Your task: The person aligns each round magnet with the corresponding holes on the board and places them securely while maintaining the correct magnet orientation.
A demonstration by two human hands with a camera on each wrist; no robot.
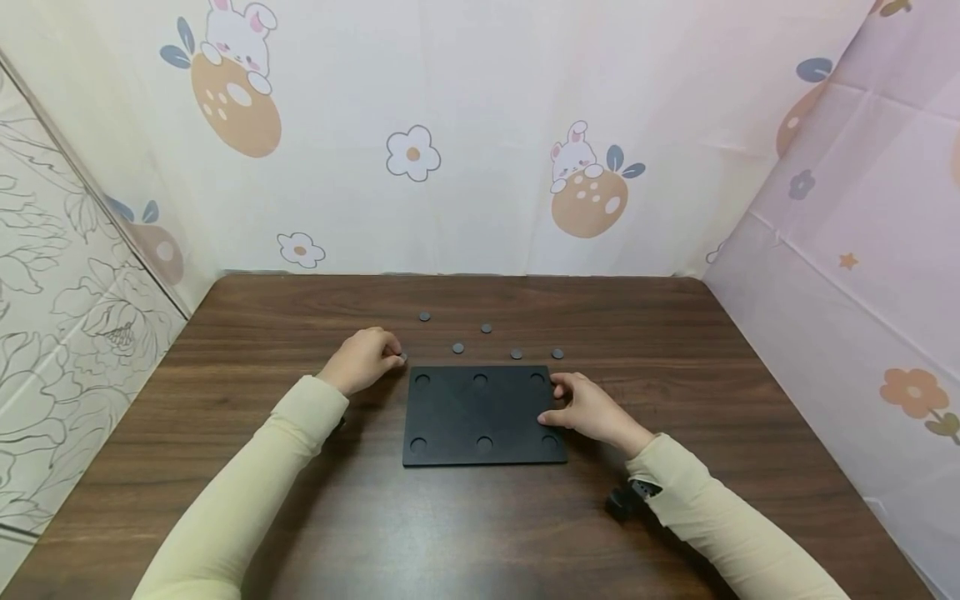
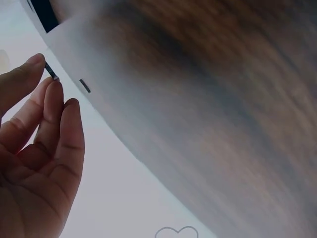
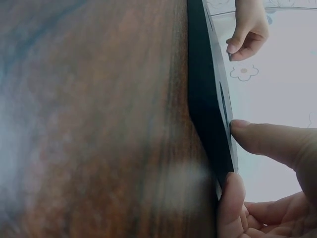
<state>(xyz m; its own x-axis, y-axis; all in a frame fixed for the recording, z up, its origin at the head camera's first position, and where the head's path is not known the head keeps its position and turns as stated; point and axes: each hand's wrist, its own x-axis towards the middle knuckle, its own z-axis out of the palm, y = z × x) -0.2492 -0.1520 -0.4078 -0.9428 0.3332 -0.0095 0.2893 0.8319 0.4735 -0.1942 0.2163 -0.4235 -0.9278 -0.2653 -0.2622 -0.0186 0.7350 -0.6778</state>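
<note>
My left hand [image 1: 365, 360] pinches a small dark grey disc [image 2: 51, 71] between thumb and fingertips, just off the far left corner of a flat black board [image 1: 480, 414]. The disc is tilted on edge in the left wrist view. Round shallow recesses run along the board's far and near sides, three in each row, with no disc in them. On the board's right side, my right hand [image 1: 588, 410] grips the edge. Its thumb [image 3: 255, 139] lies on the top face and a finger [image 3: 232, 198] sits against the side.
Several more grey discs [image 1: 458, 348] lie scattered on the brown wooden table [image 1: 315, 517], beyond the board. A patterned curtain [image 1: 480, 200] hangs along the table's far edge. Another one [image 1: 847, 317] borders the right side. A dark wrist device [image 1: 622, 502] is strapped below the right sleeve.
</note>
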